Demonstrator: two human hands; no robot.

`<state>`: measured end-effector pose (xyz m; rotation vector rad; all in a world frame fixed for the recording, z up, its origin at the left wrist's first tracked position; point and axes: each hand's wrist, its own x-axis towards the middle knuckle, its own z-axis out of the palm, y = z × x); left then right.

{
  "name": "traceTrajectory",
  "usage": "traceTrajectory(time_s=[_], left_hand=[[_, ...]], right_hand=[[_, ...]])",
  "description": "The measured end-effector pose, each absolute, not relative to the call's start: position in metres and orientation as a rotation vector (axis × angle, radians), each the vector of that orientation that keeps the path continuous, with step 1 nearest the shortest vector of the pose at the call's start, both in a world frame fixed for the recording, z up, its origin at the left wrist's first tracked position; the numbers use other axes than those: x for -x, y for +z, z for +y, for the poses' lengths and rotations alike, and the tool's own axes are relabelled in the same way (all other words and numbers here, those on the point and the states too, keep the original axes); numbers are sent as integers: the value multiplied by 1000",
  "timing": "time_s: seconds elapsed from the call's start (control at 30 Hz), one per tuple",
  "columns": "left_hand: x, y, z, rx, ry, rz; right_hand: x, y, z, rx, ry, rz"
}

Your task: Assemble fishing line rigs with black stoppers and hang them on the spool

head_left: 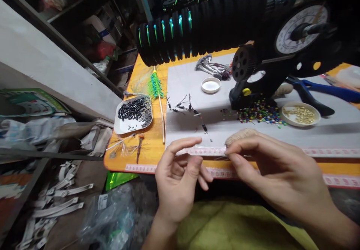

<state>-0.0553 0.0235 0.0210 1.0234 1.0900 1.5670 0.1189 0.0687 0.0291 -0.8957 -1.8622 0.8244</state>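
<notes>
Something very fine, too small for us to make out, sits pinched between the thumb and forefinger of our right hand (278,175), just above the near edge of the grey mat (323,130). Our left hand (177,175) hovers close beside it, holding nothing, fingers loosely curled with the forefinger stretched toward that pinch, seemingly ready to take or steady the piece.

We work at the front of the mat, where a printed ruler strip (202,151) runs along its edge. The supplies lie within reach behind: a white tray of small black tubes (134,112) on the orange table (152,141) to the left, a scatter of coloured beads (258,114) in the middle, a dish of brass beads (300,114) to the right, and a small white cap (210,85) further back. Blue-handled pliers (315,94) rest beside the brass dish (handy for crimping, we would judge). A black winding machine (253,36) with foam spools stands over the far side.
</notes>
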Motion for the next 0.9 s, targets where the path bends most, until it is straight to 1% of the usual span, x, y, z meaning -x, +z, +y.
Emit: traceTrajectory(time_s=[0.23, 0.33, 0.47, 0.57, 0.63, 0.73, 0.9], left_hand=[[49, 19, 26, -1174, 1406, 1178], [55, 22, 29, -1297, 1396, 1169], [77, 27, 36, -1769, 1274, 1239], [88, 30, 44, -2216, 1114, 1335], [89, 31, 50, -2402, 1002, 1421], [83, 28, 57, -2470, 927, 1524], [73, 23, 58, -2321, 898, 1556]], right_hand=[[-121, 24, 67, 893, 891, -1843], [-122, 24, 68, 892, 826, -1885], [-123, 21, 71, 918, 600, -1988], [-120, 15, 74, 895, 476, -2062], [-119, 11, 75, 882, 409, -2104], [-121, 7, 76, 910, 361, -2150], [-130, 5, 76, 969, 337, -2145]])
